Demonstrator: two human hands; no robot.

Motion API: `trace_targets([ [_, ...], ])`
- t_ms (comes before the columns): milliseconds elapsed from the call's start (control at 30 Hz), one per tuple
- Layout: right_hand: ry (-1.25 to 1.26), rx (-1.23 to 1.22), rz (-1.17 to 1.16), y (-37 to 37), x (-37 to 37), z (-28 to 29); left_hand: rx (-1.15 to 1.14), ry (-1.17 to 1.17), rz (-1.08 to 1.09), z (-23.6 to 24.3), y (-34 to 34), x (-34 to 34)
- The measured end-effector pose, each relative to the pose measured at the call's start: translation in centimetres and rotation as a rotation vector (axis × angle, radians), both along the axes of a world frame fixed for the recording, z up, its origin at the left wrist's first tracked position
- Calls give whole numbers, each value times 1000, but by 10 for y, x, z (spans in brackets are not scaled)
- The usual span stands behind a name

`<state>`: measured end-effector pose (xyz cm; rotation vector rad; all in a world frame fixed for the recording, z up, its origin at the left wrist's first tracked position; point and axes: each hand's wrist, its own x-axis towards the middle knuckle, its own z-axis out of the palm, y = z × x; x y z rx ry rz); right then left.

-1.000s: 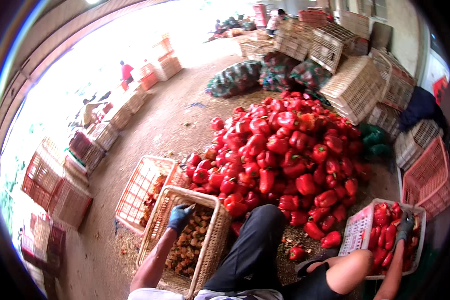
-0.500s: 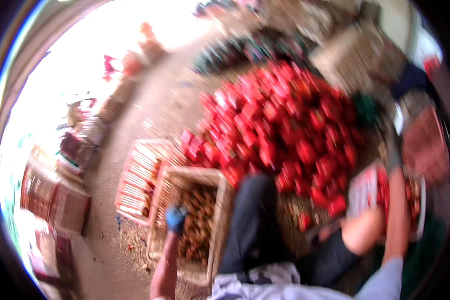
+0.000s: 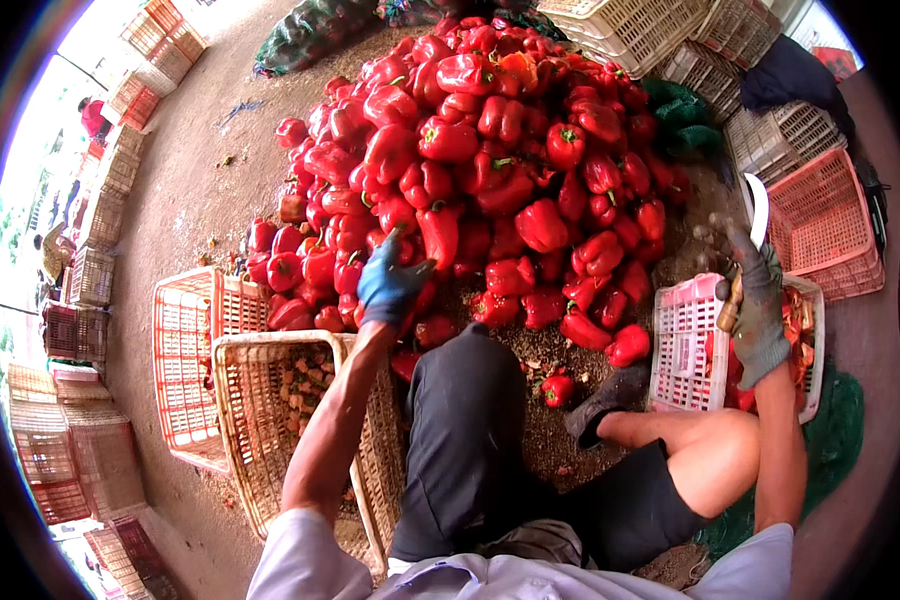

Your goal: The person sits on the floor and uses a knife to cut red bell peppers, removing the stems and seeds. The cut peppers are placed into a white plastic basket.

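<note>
My left hand [image 3: 390, 284], in a blue glove, reaches to the near left side of a big heap of red bell peppers [image 3: 543, 226]. Its fingers are spread over the peppers, with none in its grasp. Over on the right, my grey-gloved right hand [image 3: 761, 318] grips a knife by its wooden handle [image 3: 730, 306]; the curved pale blade [image 3: 758, 208] points up and away from me. Beneath that hand stands a pale crate [image 3: 688, 345] with red pepper pieces in it. Beside my left forearm, a tan crate [image 3: 270, 343] holds many small brownish pepper cores [image 3: 305, 388].
A pinkish crate [image 3: 185, 380] adjoins the tan one on the left. Salmon crates [image 3: 820, 225] stand at the right, near a green net [image 3: 840, 425]. Stacked crates [image 3: 625, 30] and a filled net sack [image 3: 315, 35] lie beyond the heap. A single pepper [image 3: 558, 391] rests by my shoe.
My left hand has gone from above the crate of cores forward and right to the pepper heap. My right hand still holds the knife. The view has shifted and the tan crate looks more tilted.
</note>
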<state>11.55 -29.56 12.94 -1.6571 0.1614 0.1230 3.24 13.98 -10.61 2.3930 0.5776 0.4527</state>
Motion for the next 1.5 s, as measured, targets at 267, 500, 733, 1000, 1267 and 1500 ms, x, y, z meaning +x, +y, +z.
trace_targets([
  [267, -12, -98, 119, 7, 12, -17, -92, 136, 452, -127, -17, 100],
  [500, 50, -77, 306, -4, 8, -34, -1049, -116, 1, -60, -12, 10],
  [733, -26, 9, 427, 59, -31, 4, -842, -328, -312, 129, -70, 35],
  [1000, -353, 84, 346, 69, -51, 37, -581, -496, -505, 248, -153, 56],
  [1267, -611, -137, 299, 62, -45, 14, -604, -578, -459, 211, -197, 47],
  [1500, -805, -531, 290, 64, -45, -21, -1048, -759, -263, 238, -205, 56],
])
